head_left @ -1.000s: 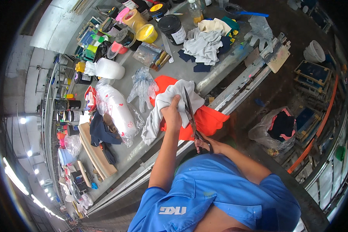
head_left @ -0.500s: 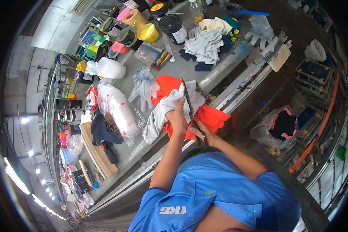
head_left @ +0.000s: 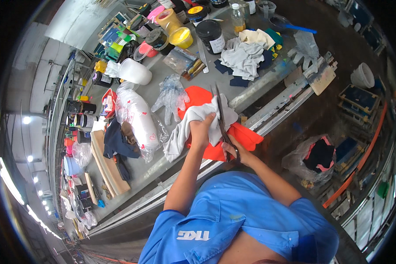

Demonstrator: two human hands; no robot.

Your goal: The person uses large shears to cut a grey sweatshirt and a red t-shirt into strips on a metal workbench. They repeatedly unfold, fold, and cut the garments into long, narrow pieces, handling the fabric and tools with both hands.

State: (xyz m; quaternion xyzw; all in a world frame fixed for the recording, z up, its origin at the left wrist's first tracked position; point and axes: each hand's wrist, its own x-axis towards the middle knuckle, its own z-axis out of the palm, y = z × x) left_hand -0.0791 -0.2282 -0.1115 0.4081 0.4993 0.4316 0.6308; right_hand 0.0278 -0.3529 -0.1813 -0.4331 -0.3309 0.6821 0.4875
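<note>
My left hand (head_left: 202, 128) is closed on a light grey cloth (head_left: 183, 134), bunched under the fingers over a red cloth (head_left: 245, 137) at the table's near edge. In my right hand (head_left: 236, 149) is a pair of long dark scissors (head_left: 221, 112), its handles gripped and its blades pointing away from me. The blades lie across the grey cloth just right of my left hand, and their tips show slightly parted. A clear plastic glove (head_left: 171, 97) lies flat on the table beside the red cloth.
Beyond are a black tub (head_left: 210, 35), a pile of grey rags (head_left: 243, 56) and a metal ruler (head_left: 202, 55). To the left lie a wrapped white roll (head_left: 138, 119) and wooden boards (head_left: 108, 163). A metal rail (head_left: 277, 110) edges the table; a plastic bag (head_left: 310, 165) of dark cloth sits right.
The scissor blades have parted a little and shifted slightly right across the grey cloth. My left hand keeps its hold. The whole view has shifted slightly.
</note>
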